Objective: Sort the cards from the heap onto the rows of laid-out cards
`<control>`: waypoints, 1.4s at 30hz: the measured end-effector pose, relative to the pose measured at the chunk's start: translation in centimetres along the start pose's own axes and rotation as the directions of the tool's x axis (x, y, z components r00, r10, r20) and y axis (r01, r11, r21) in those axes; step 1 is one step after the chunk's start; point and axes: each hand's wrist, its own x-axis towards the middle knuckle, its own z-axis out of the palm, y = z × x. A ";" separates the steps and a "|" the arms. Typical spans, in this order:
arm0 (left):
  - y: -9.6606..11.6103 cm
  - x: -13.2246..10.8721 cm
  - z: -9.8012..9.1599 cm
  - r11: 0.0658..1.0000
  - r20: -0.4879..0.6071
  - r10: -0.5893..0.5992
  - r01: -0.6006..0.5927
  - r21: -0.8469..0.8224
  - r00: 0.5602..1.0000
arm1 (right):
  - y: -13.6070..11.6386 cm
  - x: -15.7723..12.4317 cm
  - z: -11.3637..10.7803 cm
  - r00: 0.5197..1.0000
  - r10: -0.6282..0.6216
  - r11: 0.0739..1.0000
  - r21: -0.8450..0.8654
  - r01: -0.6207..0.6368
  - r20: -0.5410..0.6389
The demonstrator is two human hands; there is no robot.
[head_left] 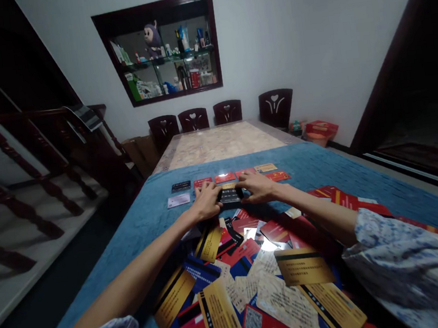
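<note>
A black card (231,195) with pale lettering is between my two hands, low over the blue cloth. My left hand (207,200) has its fingers curled at the card's left edge, and my right hand (257,186) grips the right edge. Just beyond, partly covered by my fingers, cards lie in rows: a black card (181,187), a pale lilac card (179,200), a red card (225,177), a gold card (265,168) and an orange-red card (278,176). Nearer me spreads a loose, overlapping pile of cards (221,312) in gold, red, blue and cream.
Blue cloth (137,248) covers the near part of a long stone-topped table (216,142). Red packets (339,200) lie at the right, by my sleeve. Dark chairs (276,106) stand at the far end. A wooden railing (30,155) runs along the left.
</note>
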 end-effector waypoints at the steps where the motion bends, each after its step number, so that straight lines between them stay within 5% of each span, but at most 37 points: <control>1: -0.4 0.0 0.0 1.000 -0.004 -0.006 0.006 0.002 1.000 | -0.1 0.4 0.0 1.000 -0.001 1.000 -0.001 0.001 0.003; 42: -15.3 1.3 -2.2 0.948 0.007 -0.294 0.291 0.127 0.956 | -5.6 17.0 -1.0 0.998 -0.044 0.999 0.033 0.042 0.044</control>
